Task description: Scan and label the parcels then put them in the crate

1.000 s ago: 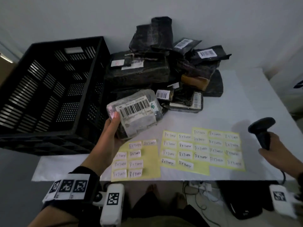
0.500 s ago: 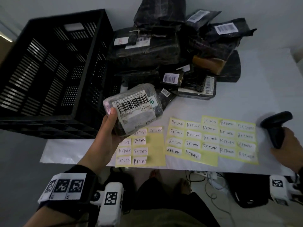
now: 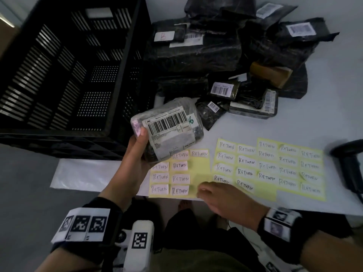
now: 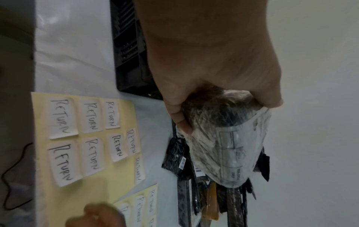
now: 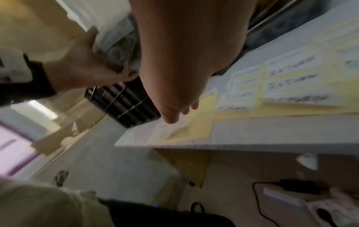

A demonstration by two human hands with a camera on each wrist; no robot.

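A grey plastic-wrapped parcel (image 3: 170, 130) with a white barcode label facing up is held in my left hand (image 3: 141, 148), thumb on its near corner, just above the table beside the crate. In the left wrist view my fingers curl round the parcel (image 4: 223, 145) from beneath. My right hand (image 3: 203, 190) holds nothing; its fingers reach out over the bare lower right part of the left yellow label sheet (image 3: 198, 165), close to a RETURN label (image 3: 179, 190). The black scanner (image 3: 351, 161) lies on the table at the far right, blurred.
The black slatted crate (image 3: 68, 65) stands at the left with nothing inside. A pile of black-wrapped parcels (image 3: 216, 50) fills the back of the white table (image 3: 324, 85). A second, larger sheet of RETURN labels (image 3: 275, 163) lies right of the first. Cables hang below the table edge.
My right hand has let go of the scanner, which now lies at the table's right edge, and has moved left to the left label sheet. The parcel stays in my left hand.
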